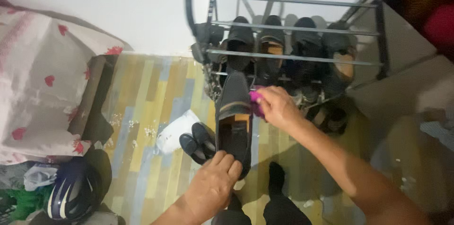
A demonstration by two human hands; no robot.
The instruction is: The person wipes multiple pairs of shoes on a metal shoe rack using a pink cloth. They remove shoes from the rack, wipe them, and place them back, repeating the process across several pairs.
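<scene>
We gripped the dark loafer (233, 116) at its heel with our left hand (213, 185), at six o'clock; our right hand (277, 108) pinched a pink cloth (256, 102) against its three o'clock side, before the shoe rack (293, 57).

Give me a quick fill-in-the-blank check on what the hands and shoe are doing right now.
1. The left hand holds a dark ____ by its heel.
2. The right hand presses a ____ cloth against it.
3. Behind stands a metal shoe ____ with pairs on it.
4. A dark ____ lies at the lower left.

Missing words: shoe; pink; rack; helmet
</scene>
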